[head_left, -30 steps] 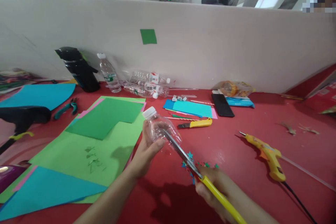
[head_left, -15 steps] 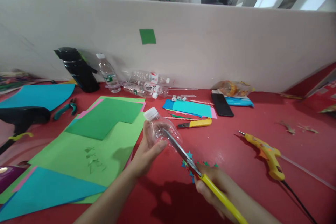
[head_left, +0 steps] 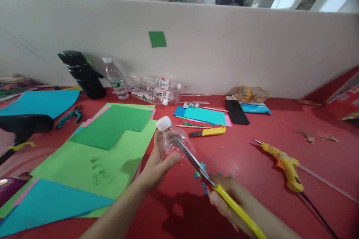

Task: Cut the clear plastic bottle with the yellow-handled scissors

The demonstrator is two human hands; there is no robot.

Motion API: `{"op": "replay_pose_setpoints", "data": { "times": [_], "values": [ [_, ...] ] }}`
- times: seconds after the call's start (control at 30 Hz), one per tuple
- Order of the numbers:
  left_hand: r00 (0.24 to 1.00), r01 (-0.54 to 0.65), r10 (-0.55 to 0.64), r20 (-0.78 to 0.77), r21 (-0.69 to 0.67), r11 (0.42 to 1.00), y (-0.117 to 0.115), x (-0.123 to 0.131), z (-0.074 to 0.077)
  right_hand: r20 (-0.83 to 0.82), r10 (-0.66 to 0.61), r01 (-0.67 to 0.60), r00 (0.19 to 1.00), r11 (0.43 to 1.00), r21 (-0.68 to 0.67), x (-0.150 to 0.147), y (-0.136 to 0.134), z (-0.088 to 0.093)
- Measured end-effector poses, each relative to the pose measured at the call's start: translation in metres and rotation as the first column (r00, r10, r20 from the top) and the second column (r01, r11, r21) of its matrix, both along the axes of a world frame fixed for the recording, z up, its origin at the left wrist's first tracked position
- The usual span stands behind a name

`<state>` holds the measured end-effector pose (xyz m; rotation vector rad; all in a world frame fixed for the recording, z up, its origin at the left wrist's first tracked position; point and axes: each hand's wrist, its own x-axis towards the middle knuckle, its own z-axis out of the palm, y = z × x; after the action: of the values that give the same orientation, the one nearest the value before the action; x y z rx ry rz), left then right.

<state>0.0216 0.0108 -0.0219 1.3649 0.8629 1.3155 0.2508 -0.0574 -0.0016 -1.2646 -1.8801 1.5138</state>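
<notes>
My left hand (head_left: 159, 164) is wrapped round a clear plastic bottle top (head_left: 179, 137) with a white cap (head_left: 163, 123), its thumb along the near side. The cap points up and away to the left. In my right hand (head_left: 224, 196) is a pair of scissors (head_left: 196, 162) with yellow handles, the blades reaching up to the clear plastic and overlapping it. Whether the blades are inside or in front of the plastic I cannot tell. Small blue, green and red paper stars (head_left: 202, 165) lie on the red table, partly hidden behind the scissors and my right hand.
Green sheets (head_left: 112, 123) and a blue sheet (head_left: 50, 201) cover the left. A utility knife (head_left: 209, 132), a phone (head_left: 237, 112) and a yellow glue gun (head_left: 283, 164) lie ahead and right. Several plastic bottles (head_left: 148, 96) and a black flask (head_left: 85, 76) are by the white partition (head_left: 202, 48).
The bottle top has shifted slightly to the right and its cap has turned a little. My left thumb has moved slightly right with it. The scissors are almost in the same place.
</notes>
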Motion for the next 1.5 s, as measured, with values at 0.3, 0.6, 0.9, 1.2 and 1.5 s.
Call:
{"op": "replay_pose_setpoints", "data": {
  "times": [0.3, 0.6, 0.9, 1.2, 1.5],
  "values": [
    [1.000, -0.011, 0.011, -0.018, 0.018, 1.000, -0.001, 0.001, -0.003, -0.008, -0.027, 0.027, 1.000, 0.999, 0.035, -0.006, 0.002, 0.006],
    [0.999, -0.015, 0.016, -0.035, 0.030, 0.999, -0.002, 0.001, -0.002, -0.026, -0.025, 0.026, 0.999, 1.000, 0.006, -0.002, 0.000, 0.006],
    [0.997, 0.046, -0.045, -0.063, 0.025, 0.999, -0.003, 0.000, -0.004, -0.011, -0.021, 0.022, 1.000, 0.998, 0.061, -0.003, 0.003, 0.000],
    [0.996, 0.038, -0.033, -0.084, 0.057, 0.998, 0.000, 0.000, -0.009, -0.068, -0.054, 0.057, 0.996, 0.998, 0.035, -0.006, -0.001, -0.001],
    [0.997, 0.013, -0.009, -0.080, 0.052, 0.999, -0.002, -0.002, -0.008, -0.033, -0.045, 0.045, 0.998, 0.999, -0.013, -0.001, 0.000, -0.006]
  ]
}}
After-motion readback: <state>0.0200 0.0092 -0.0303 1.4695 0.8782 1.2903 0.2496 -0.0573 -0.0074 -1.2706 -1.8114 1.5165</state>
